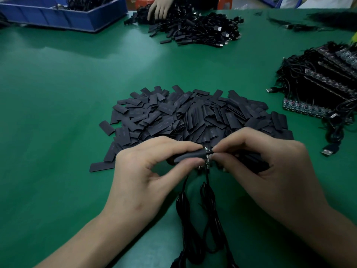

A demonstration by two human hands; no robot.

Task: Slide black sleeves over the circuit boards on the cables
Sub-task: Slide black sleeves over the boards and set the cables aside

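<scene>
On my monitor from the head camera, both hands meet low over the green surface (58,117), just in front of a loose pile of flat black sleeves (193,117). The left hand (146,171) pinches one black sleeve (186,156) between thumb and forefinger, its fingers (173,146) curled round the tube, which lies roughly level and points to the right. The right hand (270,171) pinches a circuit board (207,151) at the sleeve's open right end; only a short, glinting stretch of the board shows between the two sets of fingertips, and I cannot tell how far it sits inside. The remaining right fingers (241,140) are curled, and what else they hold is hidden from me. Black cables (193,219) hang from the join and trail in loops toward the near edge. To the right lies a stack of bare boards with cables (328,84), a USB plug (329,151) resting beside it on the surface. At the far side sits a heap of cables (193,29), with another person's hand (158,8) resting on it, and a blue bin (63,14) stands at the far left corner.
</scene>
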